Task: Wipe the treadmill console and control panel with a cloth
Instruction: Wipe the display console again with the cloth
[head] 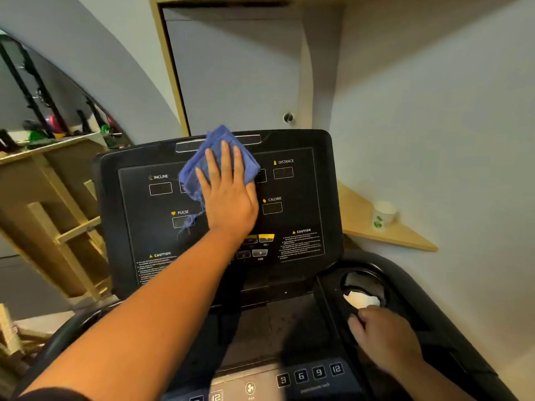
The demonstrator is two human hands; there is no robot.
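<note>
- While the treadmill console (304, 180) fills the frame centre, tilted back toward the wall, its dark display face carries INCLINE, PULSE, DISTANCE, CALORIE windows and two CAUTION blocks; most of it is reachable from the standing spot.
- control panel (309, 374) at 6 o'clock: numbered keys 3, 6, 9, 12 plus a fan key. No cloth on it; judged not yet wiped.
- left hand (228, 195) reaches up from 7 o'clock, palm flat, fingers (224, 157) spread and extended, pressing the cloth against the display. A flat palm likely spreads pressure for a broad wipe.
- right hand (385, 334) at 5 o'clock, blurred, rests on the console's lower right by the cup holder, probably bracing. Fingers look loosely curled on nothing, though the blur leaves some doubt.
- cloth (211, 157), blue, folded, frayed threads hanging at its 7 o'clock edge; sits on the display's upper middle, overlapping the top trim.
- cup holder (364, 282) at 4 o'clock holds crumpled white paper (362, 299).
- paper cup (382, 214) at 3 o'clock on a wooden corner shelf (405, 235); contents not visible.
</note>
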